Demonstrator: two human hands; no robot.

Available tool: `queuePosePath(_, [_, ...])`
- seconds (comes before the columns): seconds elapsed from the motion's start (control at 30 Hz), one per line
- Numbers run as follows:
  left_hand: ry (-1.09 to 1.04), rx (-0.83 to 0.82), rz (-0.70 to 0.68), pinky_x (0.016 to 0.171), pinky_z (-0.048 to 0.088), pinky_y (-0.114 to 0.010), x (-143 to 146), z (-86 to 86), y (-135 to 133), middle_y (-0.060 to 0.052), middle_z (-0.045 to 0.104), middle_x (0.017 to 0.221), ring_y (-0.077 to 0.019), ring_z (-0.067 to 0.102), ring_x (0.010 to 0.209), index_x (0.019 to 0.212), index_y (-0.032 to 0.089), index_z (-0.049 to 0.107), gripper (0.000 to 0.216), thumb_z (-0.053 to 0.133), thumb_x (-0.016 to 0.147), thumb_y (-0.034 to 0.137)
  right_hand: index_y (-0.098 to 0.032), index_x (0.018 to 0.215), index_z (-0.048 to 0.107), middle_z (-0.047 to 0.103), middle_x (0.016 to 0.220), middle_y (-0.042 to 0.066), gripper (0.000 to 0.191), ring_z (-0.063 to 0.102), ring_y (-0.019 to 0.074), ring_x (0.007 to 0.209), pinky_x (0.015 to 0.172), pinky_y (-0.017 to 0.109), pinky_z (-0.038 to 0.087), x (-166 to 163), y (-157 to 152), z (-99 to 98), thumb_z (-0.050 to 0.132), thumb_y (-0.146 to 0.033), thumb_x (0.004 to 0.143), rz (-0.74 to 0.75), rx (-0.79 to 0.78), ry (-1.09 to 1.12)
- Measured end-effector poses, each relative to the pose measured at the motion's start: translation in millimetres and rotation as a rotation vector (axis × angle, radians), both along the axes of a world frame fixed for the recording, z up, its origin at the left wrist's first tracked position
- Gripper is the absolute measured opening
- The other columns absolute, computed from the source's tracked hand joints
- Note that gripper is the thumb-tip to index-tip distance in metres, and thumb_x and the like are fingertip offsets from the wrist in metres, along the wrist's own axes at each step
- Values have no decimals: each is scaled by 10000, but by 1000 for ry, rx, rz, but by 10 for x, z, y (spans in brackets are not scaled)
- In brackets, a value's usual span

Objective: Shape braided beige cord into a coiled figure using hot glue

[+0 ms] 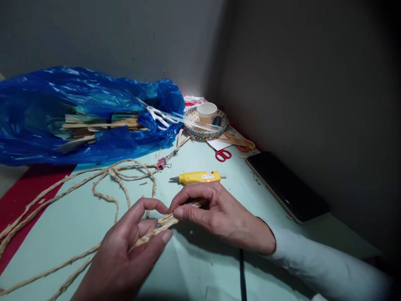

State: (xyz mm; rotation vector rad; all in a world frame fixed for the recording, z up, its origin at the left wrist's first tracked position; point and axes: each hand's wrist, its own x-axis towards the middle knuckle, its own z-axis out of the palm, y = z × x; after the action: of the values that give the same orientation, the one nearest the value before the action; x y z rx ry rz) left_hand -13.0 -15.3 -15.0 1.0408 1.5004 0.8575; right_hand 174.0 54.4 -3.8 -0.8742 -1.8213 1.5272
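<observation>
My left hand (pixel 125 246) is closed round a piece of braided straw-coloured rope (pixel 153 235), its thumb along the near side. Just to the right, my right hand (pixel 216 213) pinches the same braid between thumb and fingers, and part of the braid is hidden behind those fingers. Long lengths of twisted straw cord (pixel 75 186) run from the left edge and loop on the pale green table surface (pixel 188 267). Beyond my hands lies a yellow glue gun (pixel 199 177), nozzle to the left. A pink binder clip (pixel 161 163) grips cord near the loops.
A blue plastic bag (pixel 103 92) with bundled flat strips (pixel 100 124) lies back left, white scissors (pixel 158 117) on it. Behind stands a woven basket (pixel 200 134) with a paper cup (pixel 207 112). Red-handled scissors (pixel 223 155) and a dark phone or tablet (pixel 285 184) lie right, beside a wall.
</observation>
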Motion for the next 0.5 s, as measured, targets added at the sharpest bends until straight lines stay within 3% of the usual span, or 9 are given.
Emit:
queuePosePath(0.13, [256,125,-13,496,276,-248,-34,-33,-21,60,556,591,-124,385,498,953,281,613,365,601,831,625,-169,840,734,677,800,-11,151,593,122,757,697,229,458,10,33,14,641,-230,942,36,42,45])
queuePosePath(0.23, [419,225,33,521,348,-249,-39,9,-34,67,580,616,-145,467,543,896,308,636,313,608,837,614,-174,868,731,692,843,1,189,625,137,804,750,243,481,14,61,17,631,-305,962,79,50,47])
queuePosePath(0.37, [520,323,38,556,407,-225,-36,64,-47,97,626,606,-145,529,542,876,343,644,207,581,883,541,-178,995,738,718,921,23,228,643,156,819,733,250,505,20,83,-16,693,-389,920,140,7,27])
queuePosePath(0.5, [586,415,31,609,439,-203,-49,44,-67,133,678,657,-130,577,540,903,383,648,154,543,916,496,-176,1019,736,733,935,32,247,660,168,853,772,271,515,19,77,-46,638,-396,966,139,48,25])
